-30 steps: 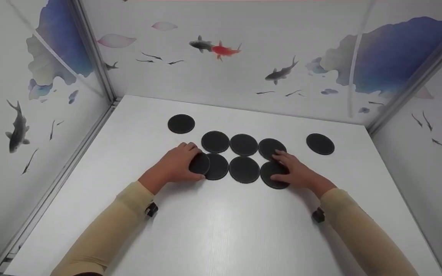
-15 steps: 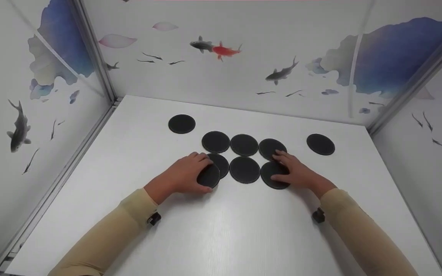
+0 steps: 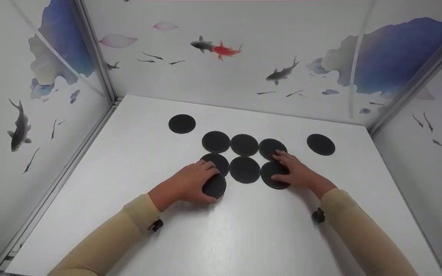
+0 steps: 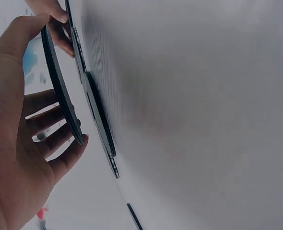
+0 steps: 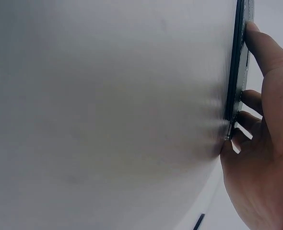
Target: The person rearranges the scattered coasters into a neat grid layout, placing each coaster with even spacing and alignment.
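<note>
My left hand (image 3: 196, 183) grips a round black coaster (image 3: 215, 186) by its edges, between thumb and fingers. The left wrist view shows this coaster (image 4: 60, 86) raised off the table and tilted. In the head view it overlaps the near edge of the front-left coaster (image 3: 221, 163), which lies flat. My right hand (image 3: 297, 170) rests on the front-right coaster (image 3: 270, 180), thumb and fingertips touching its top. One finger reaches the back-right coaster (image 3: 270, 147). In the right wrist view the right hand's fingers (image 5: 249, 98) are loosely bent against the coaster.
The front-middle coaster (image 3: 245, 170), back-middle coaster (image 3: 244, 145) and back-left coaster (image 3: 216, 142) complete two touching rows. Single coasters lie apart at the far left (image 3: 182, 124) and far right (image 3: 321, 144). Fish-printed walls (image 3: 228, 84) bound the white table (image 3: 221, 237) behind and at both sides.
My left hand has carried its coaster towards me and a little right, from the left side of the front-left coaster to its near side. The right hand has stayed still.
</note>
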Motion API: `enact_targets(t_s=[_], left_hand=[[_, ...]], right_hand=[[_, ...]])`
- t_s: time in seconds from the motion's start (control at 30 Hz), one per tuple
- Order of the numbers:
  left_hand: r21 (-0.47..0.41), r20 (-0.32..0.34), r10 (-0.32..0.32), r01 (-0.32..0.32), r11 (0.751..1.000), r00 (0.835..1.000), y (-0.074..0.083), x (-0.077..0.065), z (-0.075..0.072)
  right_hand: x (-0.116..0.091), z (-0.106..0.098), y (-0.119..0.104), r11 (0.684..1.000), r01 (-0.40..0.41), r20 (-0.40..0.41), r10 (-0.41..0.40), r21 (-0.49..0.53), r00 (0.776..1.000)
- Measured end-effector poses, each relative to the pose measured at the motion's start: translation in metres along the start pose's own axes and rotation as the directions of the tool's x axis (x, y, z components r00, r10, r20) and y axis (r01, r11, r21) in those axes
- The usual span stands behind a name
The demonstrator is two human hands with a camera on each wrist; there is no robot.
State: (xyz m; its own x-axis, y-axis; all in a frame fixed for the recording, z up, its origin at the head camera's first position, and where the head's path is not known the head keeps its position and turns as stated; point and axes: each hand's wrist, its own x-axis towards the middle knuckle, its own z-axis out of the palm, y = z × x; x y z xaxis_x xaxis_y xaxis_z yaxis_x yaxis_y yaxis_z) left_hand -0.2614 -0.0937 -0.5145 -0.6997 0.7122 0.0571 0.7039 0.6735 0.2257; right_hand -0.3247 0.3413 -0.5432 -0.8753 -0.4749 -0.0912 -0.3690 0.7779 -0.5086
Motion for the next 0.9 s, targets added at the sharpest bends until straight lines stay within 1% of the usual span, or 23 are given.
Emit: enact_targets(t_s=[0.13, 0.27, 0.53, 0.7, 0.9], left_hand=[[0.01, 0.008, 0.017, -0.017, 1.0, 1.0, 0.002, 0.0, 0.004], [0.001, 0.027, 0.032, -0.032, 0.999, 0.999, 0.005, -0.001, 0.007], [0.021, 0.068, 0.048, -0.049, 0.999, 0.997, 0.014, -0.002, 0.006], [0.028, 0.073, 0.054, -0.057, 0.998, 0.996, 0.018, -0.005, 0.006], [0.049, 0.08, 0.055, -0.059, 0.997, 0.995, 0.018, -0.006, 0.009]], right_hand=[[0.0, 0.0, -0.001, 1.0, -0.004, 0.0, 0.004, -0.01, 1.0], [0.0, -0.001, -0.001, 1.0, -0.005, 0.003, 0.005, -0.015, 1.0], [0.0, -0.003, 0.0, 1.0, 0.004, 0.004, -0.004, -0.016, 1.0], [0.0, -0.002, 0.0, 1.0, 0.003, 0.005, -0.003, -0.014, 1.0], [0.0, 0.0, 0.002, 1.0, -0.01, 0.006, 0.01, -0.011, 1.0]])
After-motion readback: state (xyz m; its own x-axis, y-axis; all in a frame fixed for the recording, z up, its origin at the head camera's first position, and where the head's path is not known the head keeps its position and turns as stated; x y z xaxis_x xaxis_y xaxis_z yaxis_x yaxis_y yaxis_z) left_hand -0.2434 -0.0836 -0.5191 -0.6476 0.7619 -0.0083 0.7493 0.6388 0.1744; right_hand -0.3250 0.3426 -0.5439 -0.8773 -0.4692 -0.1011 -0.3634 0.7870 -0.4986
